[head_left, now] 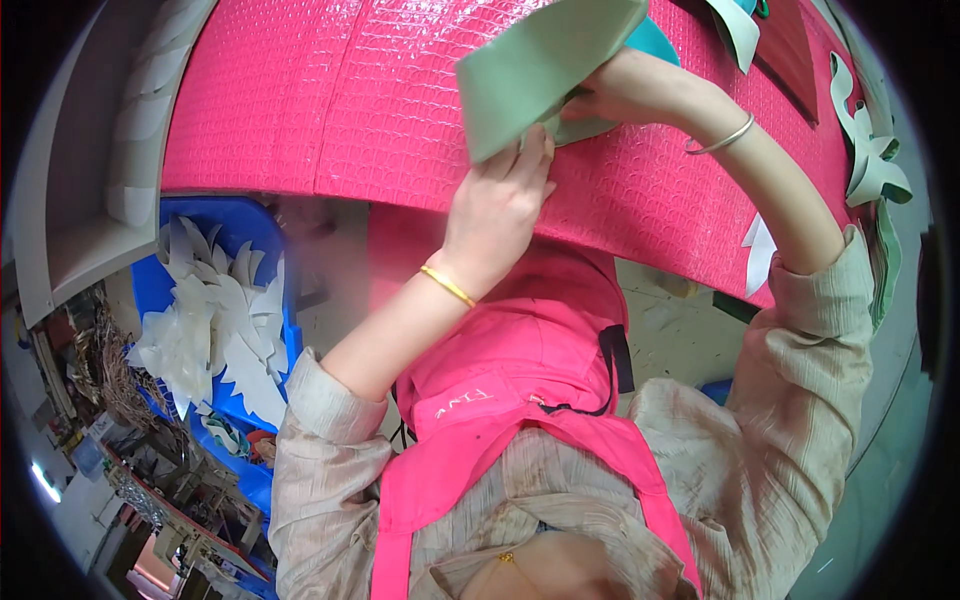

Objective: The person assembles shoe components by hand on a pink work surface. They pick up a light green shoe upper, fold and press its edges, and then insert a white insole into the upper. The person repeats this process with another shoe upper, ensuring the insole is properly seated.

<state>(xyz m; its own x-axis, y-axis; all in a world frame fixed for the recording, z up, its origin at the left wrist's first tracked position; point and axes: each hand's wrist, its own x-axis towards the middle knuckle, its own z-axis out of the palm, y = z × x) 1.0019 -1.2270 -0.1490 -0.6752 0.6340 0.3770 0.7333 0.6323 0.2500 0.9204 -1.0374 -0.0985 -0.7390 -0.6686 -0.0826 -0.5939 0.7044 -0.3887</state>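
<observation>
A pale green, curved flat piece (pixel 545 75) is raised above the pink table, its broad face slanting toward the left. My left hand (pixel 505 195) has its fingers closed on the piece's lower edge. On the right, my right hand (pixel 630 85) grips the same piece from beneath; its fingertips are partly hidden by the green sheet. Just beyond my right hand shows a teal piece (pixel 654 42), mostly covered.
A shiny pink textured cover lies over the table (pixel 260 110). Left of it, a blue bin (pixel 292 340) holds white offcuts (pixel 215 320). Green strips (pixel 875 165) hang at the table's right edge, near a dark red panel (pixel 790 60). A grey shelf (pixel 90 245) stands far left.
</observation>
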